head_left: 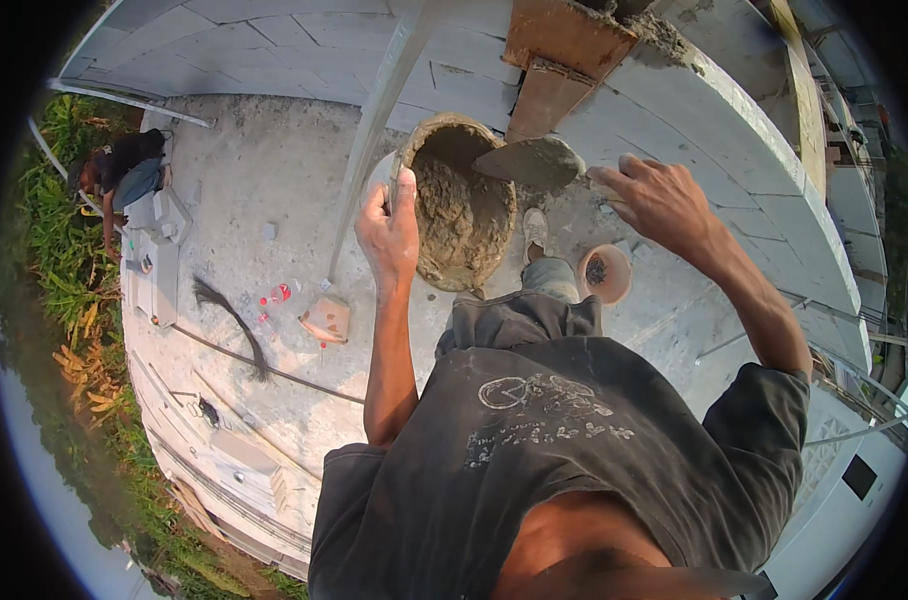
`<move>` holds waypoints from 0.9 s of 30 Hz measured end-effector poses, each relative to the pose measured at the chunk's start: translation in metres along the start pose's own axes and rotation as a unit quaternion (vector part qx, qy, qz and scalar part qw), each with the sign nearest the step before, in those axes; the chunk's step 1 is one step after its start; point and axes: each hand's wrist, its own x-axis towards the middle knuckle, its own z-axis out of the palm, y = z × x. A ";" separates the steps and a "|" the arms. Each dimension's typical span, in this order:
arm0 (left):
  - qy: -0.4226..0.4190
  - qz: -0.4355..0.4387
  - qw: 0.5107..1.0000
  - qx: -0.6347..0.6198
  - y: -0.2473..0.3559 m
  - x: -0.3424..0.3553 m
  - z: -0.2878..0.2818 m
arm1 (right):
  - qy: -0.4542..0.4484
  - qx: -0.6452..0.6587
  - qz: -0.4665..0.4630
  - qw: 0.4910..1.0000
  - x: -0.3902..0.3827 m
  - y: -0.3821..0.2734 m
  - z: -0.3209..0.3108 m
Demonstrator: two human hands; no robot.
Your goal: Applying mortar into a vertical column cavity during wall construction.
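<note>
My left hand (392, 225) grips the left rim of a mortar-caked bucket (452, 215) with wet grey mortar inside. My right hand (662, 200) is shut on the handle of a trowel (534, 162), whose mortar-smeared blade reaches over the bucket's upper right part. Above the bucket, brown boards (552, 85) stand against the grey block wall (704, 160), with lumps of mortar along the top. My shoe (535, 232) shows on the dusty concrete floor beside the bucket.
A pale upright post (364, 180) rises left of the bucket. On the floor lie a pinkish pail (605, 272), a square container (324, 320), bottles (279, 294) and a dark wire bundle (234, 320). A co-worker (134, 170) crouches at the far left edge beside blocks (159, 230) and greenery.
</note>
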 end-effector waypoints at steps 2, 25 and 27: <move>0.049 0.157 0.974 0.159 0.004 0.006 -0.006 | 0.120 -0.037 -0.042 0.991 0.029 -0.024 0.046; -0.106 0.098 0.920 -0.365 0.014 -0.005 -0.041 | 0.026 0.229 -0.164 0.959 0.043 -0.068 0.043; -0.134 0.068 0.904 -0.400 0.020 -0.005 -0.034 | 0.000 0.306 -0.156 0.939 0.040 -0.067 0.052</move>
